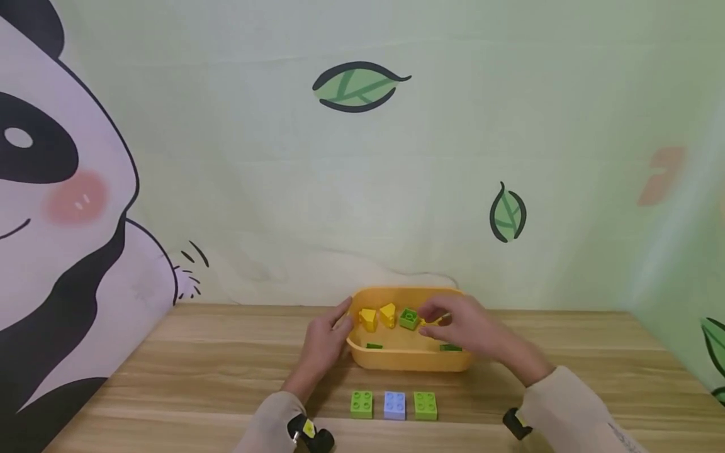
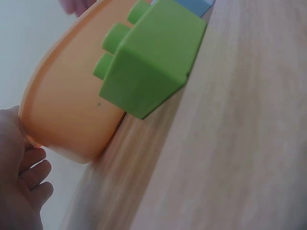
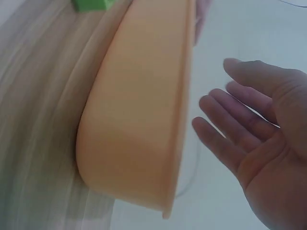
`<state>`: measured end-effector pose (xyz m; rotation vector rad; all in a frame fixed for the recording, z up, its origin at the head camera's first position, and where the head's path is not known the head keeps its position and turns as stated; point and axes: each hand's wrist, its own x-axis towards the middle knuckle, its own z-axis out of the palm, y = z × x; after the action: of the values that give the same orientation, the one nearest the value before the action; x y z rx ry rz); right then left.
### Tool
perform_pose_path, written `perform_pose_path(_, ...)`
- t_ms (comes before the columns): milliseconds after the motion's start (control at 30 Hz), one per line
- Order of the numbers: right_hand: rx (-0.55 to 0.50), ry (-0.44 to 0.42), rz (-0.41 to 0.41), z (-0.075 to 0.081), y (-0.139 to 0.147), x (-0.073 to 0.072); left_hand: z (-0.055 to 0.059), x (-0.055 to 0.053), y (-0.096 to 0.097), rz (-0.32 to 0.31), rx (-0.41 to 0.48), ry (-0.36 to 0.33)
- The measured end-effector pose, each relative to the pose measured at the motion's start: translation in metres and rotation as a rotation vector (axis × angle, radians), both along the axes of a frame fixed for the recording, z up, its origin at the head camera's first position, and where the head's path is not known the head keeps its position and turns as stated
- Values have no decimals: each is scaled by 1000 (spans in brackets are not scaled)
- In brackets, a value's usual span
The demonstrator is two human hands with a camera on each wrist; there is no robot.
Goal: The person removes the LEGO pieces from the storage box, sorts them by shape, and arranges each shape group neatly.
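Note:
A yellow-orange plastic tub [image 1: 410,361] stands on the table with several toy building blocks inside. My left hand [image 1: 324,343] holds its left end, thumb by the rim and fingers along the outer wall. Over the tub's right side is my right hand [image 1: 464,326], fingers loosely bent and apart; the right wrist view shows nothing in it. Near its fingertips lies a green block [image 1: 408,318], beside yellow blocks [image 1: 368,319], and part of another yellow piece shows behind the fingers. In front stand a green block [image 1: 362,404], a blue block [image 1: 394,406] and another green block [image 1: 425,406] in a row.
The wooden table [image 1: 226,365] meets a pale green backdrop [image 1: 255,157] just behind the tub. A large panda [image 1: 62,207] and leaves are printed on the backdrop. Darker green pieces [image 1: 450,347] show low inside the tub's near wall.

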<state>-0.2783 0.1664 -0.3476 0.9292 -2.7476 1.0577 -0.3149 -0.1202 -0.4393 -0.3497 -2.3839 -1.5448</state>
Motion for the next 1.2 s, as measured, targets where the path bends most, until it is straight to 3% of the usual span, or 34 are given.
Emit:
perform_pose_path(233, 56, 28, -17, -6, -8, -25, 0, 1, 0, 3, -2, 8)
perform_pose_path(500, 172, -14, -83, -9, -22, -49, 1, 1, 0, 12, -2, 3)
perform_pose_path(933, 294, -86, -143, -21, -34, -68, 1, 0, 1, 9, -14, 2)
perform_pose_path(1200, 325, -78, -121, -27, -38, -73, 1, 0, 1, 24, -26, -16)
